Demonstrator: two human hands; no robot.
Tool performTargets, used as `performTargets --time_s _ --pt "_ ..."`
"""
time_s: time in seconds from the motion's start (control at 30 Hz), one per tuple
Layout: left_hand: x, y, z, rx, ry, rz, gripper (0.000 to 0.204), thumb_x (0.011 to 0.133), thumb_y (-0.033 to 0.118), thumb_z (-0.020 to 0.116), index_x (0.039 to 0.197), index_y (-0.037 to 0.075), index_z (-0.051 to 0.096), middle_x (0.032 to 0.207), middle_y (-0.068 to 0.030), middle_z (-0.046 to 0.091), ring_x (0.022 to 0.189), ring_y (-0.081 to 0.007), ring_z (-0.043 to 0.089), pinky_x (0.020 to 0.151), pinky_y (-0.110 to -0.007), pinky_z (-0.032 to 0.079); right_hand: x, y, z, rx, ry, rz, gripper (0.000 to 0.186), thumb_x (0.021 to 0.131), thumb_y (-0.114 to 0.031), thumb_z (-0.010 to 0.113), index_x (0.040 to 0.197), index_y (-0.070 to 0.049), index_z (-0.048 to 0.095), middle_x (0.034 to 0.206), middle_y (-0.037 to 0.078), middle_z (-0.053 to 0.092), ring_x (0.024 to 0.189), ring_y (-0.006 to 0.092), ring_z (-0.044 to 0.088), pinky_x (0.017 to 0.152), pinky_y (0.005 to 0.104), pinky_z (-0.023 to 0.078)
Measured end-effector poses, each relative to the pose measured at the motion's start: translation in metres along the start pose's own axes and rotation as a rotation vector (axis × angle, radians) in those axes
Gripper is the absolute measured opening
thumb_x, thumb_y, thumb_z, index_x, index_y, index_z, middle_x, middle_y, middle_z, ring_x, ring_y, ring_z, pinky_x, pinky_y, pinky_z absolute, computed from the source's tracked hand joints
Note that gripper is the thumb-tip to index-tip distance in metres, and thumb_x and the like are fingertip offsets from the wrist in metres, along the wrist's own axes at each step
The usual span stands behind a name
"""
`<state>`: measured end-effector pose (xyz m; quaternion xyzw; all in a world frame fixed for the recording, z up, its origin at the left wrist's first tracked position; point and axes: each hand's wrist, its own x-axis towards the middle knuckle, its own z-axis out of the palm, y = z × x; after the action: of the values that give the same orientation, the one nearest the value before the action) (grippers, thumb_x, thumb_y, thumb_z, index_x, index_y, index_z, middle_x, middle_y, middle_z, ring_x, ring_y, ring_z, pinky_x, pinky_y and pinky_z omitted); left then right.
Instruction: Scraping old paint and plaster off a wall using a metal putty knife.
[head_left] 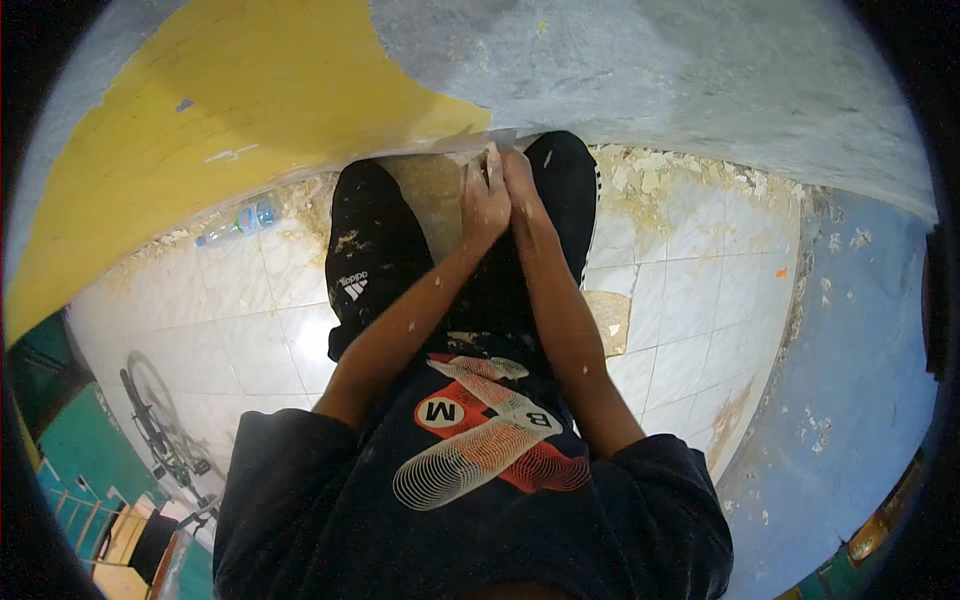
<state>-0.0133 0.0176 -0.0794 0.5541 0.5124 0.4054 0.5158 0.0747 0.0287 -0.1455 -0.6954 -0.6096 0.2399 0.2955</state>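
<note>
Between my knees, at the foot of the painted wall (300, 80), my two hands are pressed together low against the surface. My left hand (485, 208) is closed, its fingers pointing up along a small tool that looks like a scraper (503, 135). Beside it, my right hand (518, 178) wraps round the same tool. Only a thin grey blade shows where it meets the wall, by the lower edge of the yellow paint; the handle is hidden in my hands. Pale dust coats my fingers and forearms.
Paint flakes (665, 180) lie along the wall's base on the white tiled floor (690, 290). A plastic bottle (240, 222) lies to the left. A blue wall (850, 330) bounds the right side. Behind me on the left are a bicycle (160, 430) and wooden furniture (122, 535).
</note>
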Motion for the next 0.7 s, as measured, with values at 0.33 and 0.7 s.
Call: performTargets --time_s 0.33,0.7 --pt "-0.004 0.000 0.005 0.215 0.000 -0.054 0.042 0.091 0.031 0.037 0.098 -0.007 0.052 0.095 -0.0265 0.052 0.091 -0.0423 0.048 0.078 -0.044 0.038 -0.002 -0.007 -0.015 0.123 -0.114 0.151 0.027 0.084 -0.020 0.049 0.080 0.005 0.060 0.066 0.011 0.058 0.061 0.0174 0.054 0.056 0.0350 0.042" --pt "0.003 -0.035 -0.011 0.032 0.055 -0.150 0.043 0.091 0.033 0.037 0.099 -0.006 0.052 0.092 -0.0267 0.052 0.087 -0.0429 0.047 0.078 -0.046 0.037 0.008 0.005 0.021 0.152 -0.196 0.330 0.028 0.085 -0.023 0.049 0.088 0.001 0.062 0.079 0.014 0.062 0.062 0.0220 0.056 0.060 0.0364 0.043"
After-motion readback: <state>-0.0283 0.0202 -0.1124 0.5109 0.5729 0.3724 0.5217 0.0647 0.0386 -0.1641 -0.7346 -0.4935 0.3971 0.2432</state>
